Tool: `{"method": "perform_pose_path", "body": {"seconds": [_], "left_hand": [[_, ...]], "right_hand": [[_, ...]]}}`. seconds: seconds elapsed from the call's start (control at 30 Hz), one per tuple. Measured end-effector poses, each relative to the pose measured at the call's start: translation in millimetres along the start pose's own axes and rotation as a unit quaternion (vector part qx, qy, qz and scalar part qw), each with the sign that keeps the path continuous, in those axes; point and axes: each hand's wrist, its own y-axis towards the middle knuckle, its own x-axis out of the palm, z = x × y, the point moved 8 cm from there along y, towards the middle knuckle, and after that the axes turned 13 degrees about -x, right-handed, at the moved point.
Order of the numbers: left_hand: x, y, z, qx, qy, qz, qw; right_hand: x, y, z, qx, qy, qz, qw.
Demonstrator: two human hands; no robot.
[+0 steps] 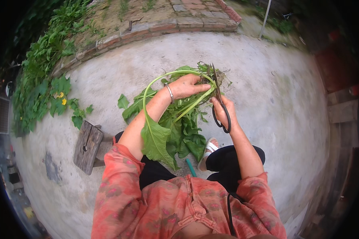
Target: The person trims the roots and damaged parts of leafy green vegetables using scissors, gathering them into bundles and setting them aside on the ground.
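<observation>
My left hand [186, 86] is closed round the stalks of a bunch of leafy greens [155, 138], near the root end. One long stalk arches up over my left wrist, and its broad leaf hangs down beside my forearm. In my right hand [226, 112] is a pair of scissors [227, 126] with black loop handles. The dark blades point up and away, alongside the cut or root end of the stalks. Whether the blades are parted is hard to see. More greens and scraps lie on the ground beneath and beyond my hands.
A small wooden stool [86, 146] stands at my left on the concrete ground [275, 87]. Past it grow vine plants with yellow flowers [64, 101]. A low brick edging [163, 26] borders a soil bed ahead. A teal stick-like thing [191, 167] lies between my legs.
</observation>
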Motion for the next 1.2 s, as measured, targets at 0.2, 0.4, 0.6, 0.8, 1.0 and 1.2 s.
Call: {"method": "perform_pose_path", "body": {"seconds": [0.2, 0.4, 0.6, 0.8, 1.0, 1.2], "left_hand": [[-6, -7, 9, 0.027, -0.064, 0.035, 0.997], [-10, -11, 11, 0.047, -0.215, 0.027, 0.975], [-13, -9, -1, 0.059, -0.316, 0.017, 0.947], [10, 0, -2, 0.104, -0.249, 0.073, 0.96], [12, -4, -7, 0.069, -0.289, 0.071, 0.952], [11, -8, -23, -0.004, -0.314, 0.085, 0.946]], "right_hand": [[-42, 16, 15, 0.093, 0.266, 0.18, 0.943], [-104, 36, 102, 0.189, -0.302, -0.05, 0.933], [-46, 30, 9, 0.103, 0.024, 0.043, 0.993], [-17, 38, -55, -0.082, 0.105, 0.071, 0.989], [-7, 38, -54, -0.052, 0.188, 0.021, 0.981], [1, 37, -61, -0.094, 0.124, 0.031, 0.987]]}}
